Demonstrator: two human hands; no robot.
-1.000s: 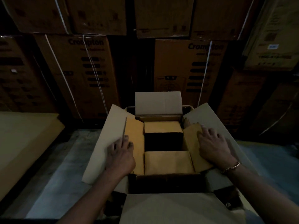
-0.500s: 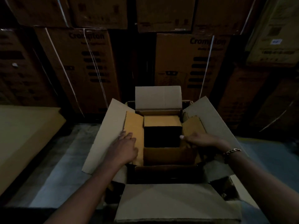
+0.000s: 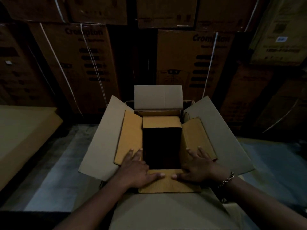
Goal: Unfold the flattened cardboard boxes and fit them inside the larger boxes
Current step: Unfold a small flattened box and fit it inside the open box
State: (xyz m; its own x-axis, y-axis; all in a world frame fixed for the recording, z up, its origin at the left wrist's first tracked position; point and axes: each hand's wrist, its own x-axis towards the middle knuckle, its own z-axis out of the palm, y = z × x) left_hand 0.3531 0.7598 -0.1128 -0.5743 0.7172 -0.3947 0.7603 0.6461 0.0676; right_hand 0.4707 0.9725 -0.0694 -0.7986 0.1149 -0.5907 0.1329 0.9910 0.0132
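Inner box (image 3: pixel 167 184) seated inside the larger box (image 3: pixel 103 141), flaps splayed outward; left hand (image 3: pixel 135 170) at 7 o'clock and right hand (image 3: pixel 199 170) at 5 o'clock of its opening lie flat, fingers spread, gripping nothing, likely pressing it down to seat.

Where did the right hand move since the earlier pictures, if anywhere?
Yes: the right hand slid nearer along the right flap, reaching the near flap.

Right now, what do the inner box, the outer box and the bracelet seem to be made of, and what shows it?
Inner box: cardboard, matte yellow-brown, with creased fold-out flaps. Outer box: cardboard too, duller grey-brown, flaps folded outward. Bracelet: probably metal, since its chain links glint.
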